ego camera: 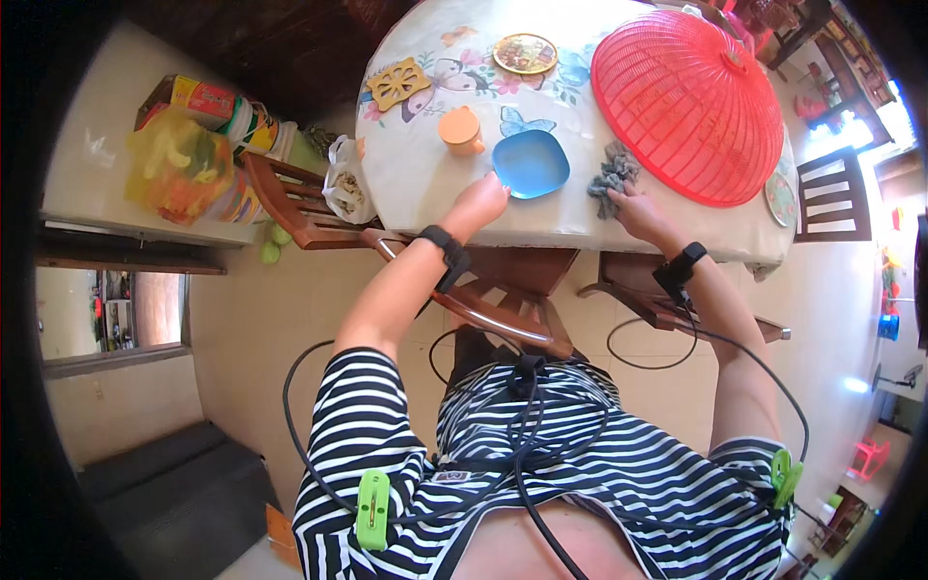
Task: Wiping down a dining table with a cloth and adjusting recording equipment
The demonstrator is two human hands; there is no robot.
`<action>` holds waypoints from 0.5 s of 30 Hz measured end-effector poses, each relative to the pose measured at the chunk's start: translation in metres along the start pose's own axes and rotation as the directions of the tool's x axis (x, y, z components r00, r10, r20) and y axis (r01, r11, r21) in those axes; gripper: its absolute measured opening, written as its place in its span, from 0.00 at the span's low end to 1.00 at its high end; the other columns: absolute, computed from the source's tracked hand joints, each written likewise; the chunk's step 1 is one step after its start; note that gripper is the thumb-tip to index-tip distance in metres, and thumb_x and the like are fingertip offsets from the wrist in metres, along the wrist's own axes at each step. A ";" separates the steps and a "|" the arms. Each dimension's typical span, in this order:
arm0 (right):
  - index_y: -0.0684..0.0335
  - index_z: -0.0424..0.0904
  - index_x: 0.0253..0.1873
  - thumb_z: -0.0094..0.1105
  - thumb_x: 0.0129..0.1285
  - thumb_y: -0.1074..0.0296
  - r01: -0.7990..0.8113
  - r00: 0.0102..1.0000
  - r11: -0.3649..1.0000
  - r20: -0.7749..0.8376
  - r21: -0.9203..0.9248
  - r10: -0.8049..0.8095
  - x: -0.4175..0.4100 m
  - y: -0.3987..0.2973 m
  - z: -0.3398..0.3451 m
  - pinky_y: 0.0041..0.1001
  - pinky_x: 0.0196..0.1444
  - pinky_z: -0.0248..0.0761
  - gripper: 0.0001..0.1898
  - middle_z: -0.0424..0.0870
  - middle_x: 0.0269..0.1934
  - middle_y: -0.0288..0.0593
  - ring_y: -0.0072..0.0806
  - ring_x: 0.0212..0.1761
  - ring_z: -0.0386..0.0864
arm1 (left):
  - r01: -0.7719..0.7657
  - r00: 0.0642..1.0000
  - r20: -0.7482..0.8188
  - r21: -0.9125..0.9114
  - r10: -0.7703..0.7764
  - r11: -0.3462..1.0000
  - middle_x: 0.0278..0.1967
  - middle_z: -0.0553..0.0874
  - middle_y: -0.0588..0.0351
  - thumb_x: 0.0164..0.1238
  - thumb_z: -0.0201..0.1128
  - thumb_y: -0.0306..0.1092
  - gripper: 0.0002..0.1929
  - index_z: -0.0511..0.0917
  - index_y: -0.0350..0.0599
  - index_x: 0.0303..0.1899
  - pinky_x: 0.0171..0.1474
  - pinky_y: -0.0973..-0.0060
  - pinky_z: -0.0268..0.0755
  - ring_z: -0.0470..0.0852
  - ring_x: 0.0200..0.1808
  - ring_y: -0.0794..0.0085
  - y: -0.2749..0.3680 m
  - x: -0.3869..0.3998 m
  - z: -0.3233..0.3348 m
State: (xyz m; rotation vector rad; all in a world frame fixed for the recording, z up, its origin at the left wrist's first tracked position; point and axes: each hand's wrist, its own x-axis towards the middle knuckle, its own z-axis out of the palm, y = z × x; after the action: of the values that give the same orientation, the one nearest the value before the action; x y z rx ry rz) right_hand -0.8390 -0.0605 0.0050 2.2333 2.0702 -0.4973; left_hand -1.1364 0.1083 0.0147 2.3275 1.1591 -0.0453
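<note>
My left hand [480, 205] holds the near left edge of a blue rounded-square plate [531, 164] on the table. Farther right, my right hand [642, 212] has its fingers on a crumpled grey cloth [615, 177], which lies on the tablecloth. An orange lidded cup [460, 131] stands left of the plate. Beside the cloth, on its right, rests a large red woven dome food cover [692, 109]. Farther back on the table are a round patterned mat [525, 54] and a yellow openwork trivet [398, 83].
Wooden chairs [500, 322] stand against the near table edge [580, 235]. Another chair [834, 196] is at the right. A white plastic bag [346, 181] hangs by the left chair. Bags and boxes [203, 101] crowd a counter at the left. Black cables run from my wrists.
</note>
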 end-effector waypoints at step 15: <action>0.49 0.69 0.71 0.55 0.59 0.80 -0.049 0.991 0.970 -0.106 0.240 0.076 -0.018 -0.009 0.027 0.38 0.57 0.75 0.34 0.58 0.74 0.63 0.55 0.56 0.80 | 0.317 0.946 0.228 -0.517 -0.229 0.795 0.22 0.87 0.44 0.67 0.52 0.27 0.13 0.82 0.31 0.27 0.27 0.69 0.81 0.88 0.21 0.66 -0.007 0.073 0.037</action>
State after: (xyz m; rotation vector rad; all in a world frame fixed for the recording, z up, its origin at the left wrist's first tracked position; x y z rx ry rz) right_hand -0.8545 -0.0837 -0.0145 2.5064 2.0838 -0.6591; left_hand -1.0880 0.1477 -0.0387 1.6110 1.2285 0.0044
